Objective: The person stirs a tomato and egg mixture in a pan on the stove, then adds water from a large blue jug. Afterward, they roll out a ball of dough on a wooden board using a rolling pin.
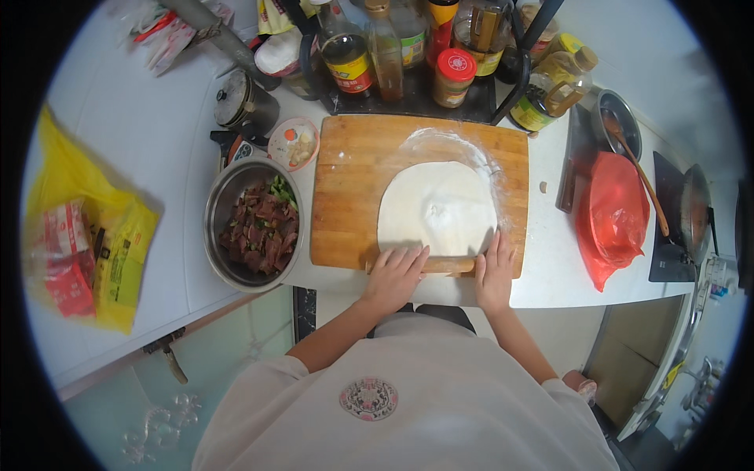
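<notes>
A wooden rolling pin [449, 265] lies across the near edge of a round sheet of dough [412, 200]. My left hand [396, 271] rests over the pin's left part with its fingers reaching onto the dough. Over the right end lies my right hand [496, 265], fingers pointing away from me beside the dough's edge. Both palms cover stretches of the pin. Dry flour sits in a small heap [437, 213] near the middle of the dough. Beneath is a wooden cutting board [347, 194], with more flour dusted beyond the dough's far right edge.
Left of the board stand a steel bowl [212, 235] of cut meat with green pieces and a small plate [277, 132] of garlic. Behind is a black rack [412, 109] of sauce bottles. To the right lie a cleaver [568, 171], a red plastic bag [612, 218] and a wooden spoon [642, 171].
</notes>
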The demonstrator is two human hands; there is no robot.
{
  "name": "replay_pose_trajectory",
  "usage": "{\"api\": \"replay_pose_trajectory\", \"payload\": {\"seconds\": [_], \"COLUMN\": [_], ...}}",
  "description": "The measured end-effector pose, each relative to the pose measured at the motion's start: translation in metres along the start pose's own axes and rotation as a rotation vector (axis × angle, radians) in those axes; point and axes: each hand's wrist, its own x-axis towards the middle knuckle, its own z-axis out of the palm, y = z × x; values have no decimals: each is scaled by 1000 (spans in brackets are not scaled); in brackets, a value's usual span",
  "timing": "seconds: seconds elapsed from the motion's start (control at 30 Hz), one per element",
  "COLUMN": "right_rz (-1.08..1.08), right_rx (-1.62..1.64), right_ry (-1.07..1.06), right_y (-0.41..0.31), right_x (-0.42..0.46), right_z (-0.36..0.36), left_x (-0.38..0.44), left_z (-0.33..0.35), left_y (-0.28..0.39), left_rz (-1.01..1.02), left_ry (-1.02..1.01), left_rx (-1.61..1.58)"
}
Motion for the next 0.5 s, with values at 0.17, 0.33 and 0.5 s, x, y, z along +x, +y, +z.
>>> {"api": "replay_pose_trajectory", "payload": {"seconds": [0.17,0.33,0.5], "right_rz": [-74,-133,-248], "right_rx": [-93,-67,-103], "right_ry": [77,11,-124], "right_y": [-11,0,14], "right_x": [127,133,35], "right_z": [4,8,-9], "left_x": [81,99,18], "left_z": [-8,-13,6], "left_y": [-47,-44,-8], "left_rz": [-111,-236,-28], "left_ry": [70,-2,-135], "left_rx": [243,152,18]}}
